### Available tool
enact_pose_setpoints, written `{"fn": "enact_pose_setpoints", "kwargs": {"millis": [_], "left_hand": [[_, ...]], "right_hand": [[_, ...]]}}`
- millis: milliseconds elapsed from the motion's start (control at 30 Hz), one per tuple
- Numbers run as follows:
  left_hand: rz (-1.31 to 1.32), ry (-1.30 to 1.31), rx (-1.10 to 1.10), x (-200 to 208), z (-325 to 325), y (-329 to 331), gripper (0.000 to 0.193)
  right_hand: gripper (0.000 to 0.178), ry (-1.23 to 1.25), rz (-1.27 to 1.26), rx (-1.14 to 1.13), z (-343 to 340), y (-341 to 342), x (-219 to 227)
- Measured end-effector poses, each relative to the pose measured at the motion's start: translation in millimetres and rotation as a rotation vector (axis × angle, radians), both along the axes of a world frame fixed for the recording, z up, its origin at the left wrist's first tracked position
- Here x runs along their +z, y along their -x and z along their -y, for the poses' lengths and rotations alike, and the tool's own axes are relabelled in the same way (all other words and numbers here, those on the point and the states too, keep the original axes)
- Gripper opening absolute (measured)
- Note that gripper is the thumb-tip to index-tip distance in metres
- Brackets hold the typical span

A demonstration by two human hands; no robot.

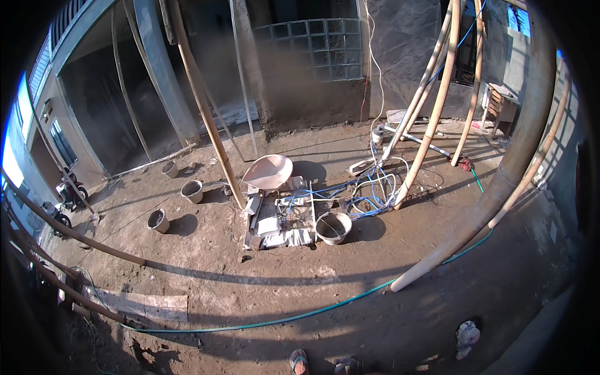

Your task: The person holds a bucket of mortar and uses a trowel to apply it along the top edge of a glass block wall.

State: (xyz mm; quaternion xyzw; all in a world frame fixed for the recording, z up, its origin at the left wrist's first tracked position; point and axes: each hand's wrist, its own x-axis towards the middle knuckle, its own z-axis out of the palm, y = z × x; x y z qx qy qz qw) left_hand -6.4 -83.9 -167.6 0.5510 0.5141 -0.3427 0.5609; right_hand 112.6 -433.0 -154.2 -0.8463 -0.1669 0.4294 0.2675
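Note:
Neither of my hands shows in the head view; only my sandalled foot point(299, 361) and part of the other appear at the lower edge. Ahead on the dirt ground stands a bucket point(333, 229) beside a patch of white blocks point(290, 238). Behind them a wide pale basin point(269, 172) rests tilted. Several more buckets stand to the left, among them a near one point(159, 221) and one further back point(192, 191). Blue hose or cable point(375, 197) lies in loose coils to the right of the blocks.
Bamboo poles stand at the left point(209, 119) and right point(431, 119), and a thick one point(475, 212) leans close on the right. A green hose point(262, 322) crosses the ground before me. A plank point(147, 304) lies at left. A glass-block window point(312, 44) and motorcycles point(72, 189) are further off.

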Motion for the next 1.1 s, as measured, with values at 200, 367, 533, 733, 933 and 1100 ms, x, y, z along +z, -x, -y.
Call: {"fn": "enact_pose_setpoints", "kwargs": {"millis": [200, 367, 533, 733, 933, 1100], "left_hand": [[-0.02, 0.005, -0.025, 1.6, 10.0, 4.9, 0.073], [-0.038, 0.023, -0.068, -3.6, 20.5, 3.8, 0.072], [-0.06, 0.037, -0.098, -2.8, 44.4, 15.0, 0.071], [-0.098, 0.029, -0.239, 17.6, 90.4, 54.7, 0.07], [-0.07, -0.291, -0.349, 50.9, 65.1, 88.4, 0.046], [0.084, -0.1, 0.508, 137.6, 55.4, 75.2, 0.035]], "right_hand": [[0.045, -0.075, 0.068, -0.144, 2.0, -2.2, -3.3], [0.046, 0.011, 0.076, -0.177, 5.0, -9.5, -6.8], [0.047, 0.006, -0.026, -0.209, 15.3, -14.7, -16.2], [0.041, -0.213, -0.395, -0.543, 31.0, -22.0, -142.5], [0.035, -0.067, -0.595, -0.428, 33.1, -118.7, 30.6], [0.035, -0.028, -0.448, -0.432, 33.2, -168.2, 75.1]]}}
